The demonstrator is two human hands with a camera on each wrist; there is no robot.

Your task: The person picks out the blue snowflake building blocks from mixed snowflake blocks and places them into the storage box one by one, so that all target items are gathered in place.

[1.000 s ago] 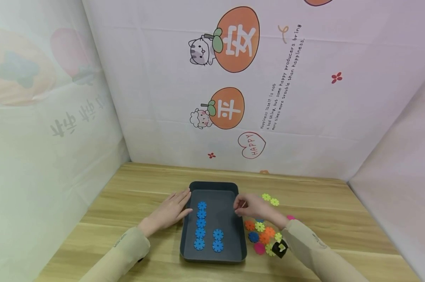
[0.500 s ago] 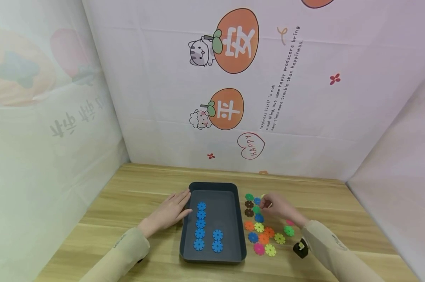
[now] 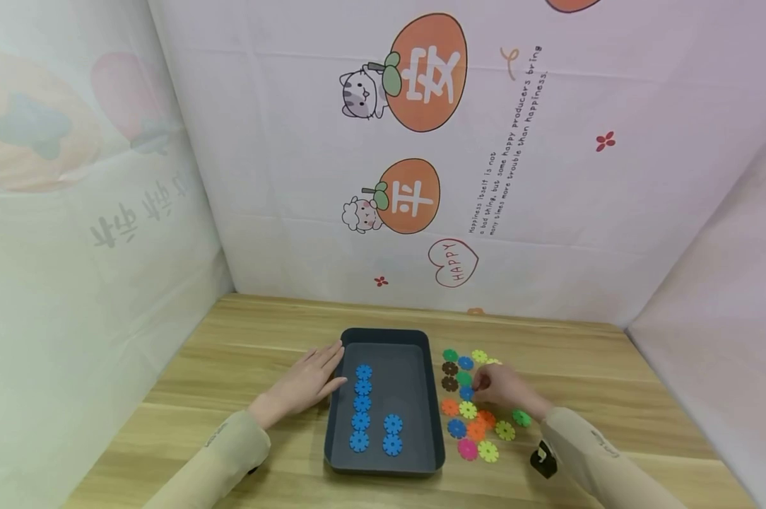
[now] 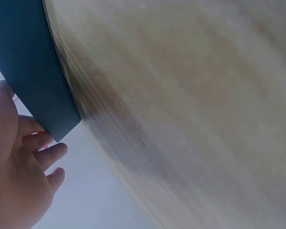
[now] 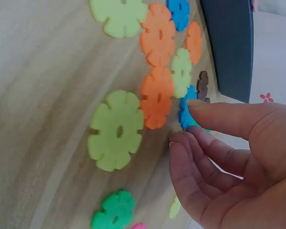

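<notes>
One narrow grip, the right hand [image 3: 509,390], curls at a blue disc [image 3: 466,394] right of the tray [image 3: 389,353]; whether it touches, I cannot tell. Picking seems in hand; next calls for an edge pinch. Left of the tray, the left hand [image 3: 303,382] touches its wall.

Head view: wide, from above the near part of the table [image 3: 262,346], facing forward and down; left hand [image 3: 303,383], right hand [image 3: 504,387] and back wall [image 3: 281,141] in frame. Left wrist view: close and low, past the left hand along the outer side of the tray [image 4: 31,62], table slanting. Right wrist view: close, past the right hand across the discs [image 5: 105,124], also slanted. Tray shared by all three; discs by head and right wrist.
</notes>
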